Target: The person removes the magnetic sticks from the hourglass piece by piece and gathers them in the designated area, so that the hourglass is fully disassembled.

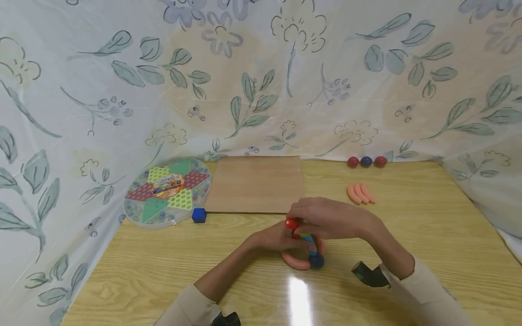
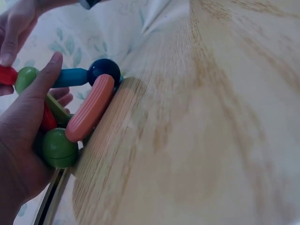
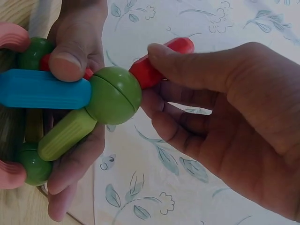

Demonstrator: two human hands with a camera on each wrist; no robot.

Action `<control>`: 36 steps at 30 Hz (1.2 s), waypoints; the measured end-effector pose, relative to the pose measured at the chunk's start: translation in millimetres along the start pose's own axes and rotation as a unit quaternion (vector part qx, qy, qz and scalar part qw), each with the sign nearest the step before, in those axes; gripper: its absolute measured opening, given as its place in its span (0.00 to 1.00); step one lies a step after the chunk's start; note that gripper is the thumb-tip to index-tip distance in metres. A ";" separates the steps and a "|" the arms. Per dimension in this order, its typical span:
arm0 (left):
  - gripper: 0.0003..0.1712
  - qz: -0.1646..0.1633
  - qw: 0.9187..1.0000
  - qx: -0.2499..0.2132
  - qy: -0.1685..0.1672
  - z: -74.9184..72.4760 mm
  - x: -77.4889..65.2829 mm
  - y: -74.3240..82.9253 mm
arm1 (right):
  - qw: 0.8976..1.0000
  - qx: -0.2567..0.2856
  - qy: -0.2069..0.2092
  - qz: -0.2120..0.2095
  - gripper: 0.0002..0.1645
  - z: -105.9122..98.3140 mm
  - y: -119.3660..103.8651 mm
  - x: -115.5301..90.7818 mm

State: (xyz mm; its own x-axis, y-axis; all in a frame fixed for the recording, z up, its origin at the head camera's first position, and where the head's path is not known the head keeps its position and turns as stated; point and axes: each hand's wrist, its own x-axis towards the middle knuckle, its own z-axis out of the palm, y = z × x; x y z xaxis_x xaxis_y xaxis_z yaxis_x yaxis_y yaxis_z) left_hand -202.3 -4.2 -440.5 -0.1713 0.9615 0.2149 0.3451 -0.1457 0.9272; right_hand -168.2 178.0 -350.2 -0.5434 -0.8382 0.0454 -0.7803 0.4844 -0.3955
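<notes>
The red rod (image 3: 143, 72) lies between the two hands, its inner end at the upper green ball (image 3: 115, 95) and its long axis running outward from it, on the opposite side from the blue rod (image 3: 47, 89). The right hand (image 3: 239, 103) is the nearer: it pinches the red rod between thumb and fingers, the lower fingers loosely bent. The left hand (image 2: 28, 122) is curled round the frame of rods and balls (image 2: 57, 111), its thumb on the blue rod close to the same ball, so it steadies the ball side. What counts is the line from rod to ball: the rod slants off the blue rod's line yet points in toward the ball. Its end appears to touch, though the view does not make plain how firmly it sits. A dark blue ball (image 1: 316, 260) and pink curved bars (image 2: 91, 108) sit low at the desk (image 1: 142, 280), the ball toward the person.
</notes>
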 end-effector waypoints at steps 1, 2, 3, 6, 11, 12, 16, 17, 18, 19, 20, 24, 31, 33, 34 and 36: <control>0.10 -0.005 1.000 0.003 0.003 0.1 -0.7 -0.6 | 1.000 0.004 0.001 0.002 0.04 0.0 0.0 -0.4; 0.10 -0.011 1.000 0.002 0.005 0.2 -1.6 -0.9 | 1.000 0.008 0.004 0.003 0.04 0.0 0.2 -0.9; 0.10 -0.018 1.000 0.006 0.008 0.4 -2.5 -1.7 | 1.000 0.012 0.005 0.004 0.05 -0.1 0.4 -1.3; 0.11 -0.032 0.999 0.002 0.017 0.9 -4.5 -3.8 | 1.000 0.024 0.009 0.003 0.07 -0.3 2.1 -1.9; 0.12 -0.033 0.999 -0.025 0.014 2.0 -4.0 -8.4 | 0.999 0.048 0.006 0.007 0.10 -1.3 6.6 -3.2; 0.12 -0.033 0.999 -0.029 0.014 2.1 -4.0 -9.2 | 0.999 0.053 0.005 0.008 0.10 -1.4 7.5 -3.3; 0.11 -0.026 0.999 -0.041 0.008 2.2 -4.0 -11.3 | 0.997 0.078 0.008 0.003 0.11 -1.1 11.5 -2.7; 0.11 -0.023 0.999 -0.043 0.007 2.3 -4.0 -11.4 | 0.996 0.083 0.010 0.000 0.11 -0.7 12.7 -2.3; 0.11 -0.021 0.999 -0.043 0.006 2.2 -4.1 -11.6 | 0.996 0.088 0.012 -0.003 0.10 -0.5 13.9 -2.1; 0.10 -0.017 0.999 -0.041 0.002 2.2 -3.9 -11.8 | 0.995 0.097 0.012 -0.006 0.10 -0.3 15.1 -1.9; 0.11 -0.015 0.999 -0.041 0.000 2.2 -3.9 -11.8 | 0.994 0.105 0.013 -0.008 0.09 -0.2 16.4 -1.6; 0.10 -0.010 1.000 -0.025 0.008 1.3 -3.2 -15.7 | 0.991 0.126 0.032 -0.039 0.08 -5.2 20.0 -2.4; 0.34 -0.084 0.994 0.020 0.072 1.0 -8.5 -38.4 | 0.993 0.044 0.112 0.018 0.15 -29.5 16.9 -21.6; 0.34 -0.089 0.993 0.023 0.070 1.0 -8.1 -39.1 | 0.989 0.032 0.128 0.062 0.20 -34.0 20.3 -31.1; 0.34 -0.093 0.993 0.029 0.070 1.0 -8.3 -39.1 | 0.987 0.030 0.133 0.084 0.23 -36.3 22.5 -36.2; 0.34 -0.101 0.992 0.030 0.075 0.9 -8.6 -38.5 | 0.982 0.024 0.136 0.126 0.25 -41.1 28.2 -46.4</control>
State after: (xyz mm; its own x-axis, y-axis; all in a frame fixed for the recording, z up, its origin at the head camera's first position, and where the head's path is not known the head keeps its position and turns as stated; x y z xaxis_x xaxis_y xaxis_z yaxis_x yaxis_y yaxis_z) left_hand -213.3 -6.6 -478.3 -0.3762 0.9236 0.0736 0.3436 0.0653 0.9369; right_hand -177.7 240.8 -325.7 -0.7854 -0.5919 0.1811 -0.5982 0.6505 -0.4680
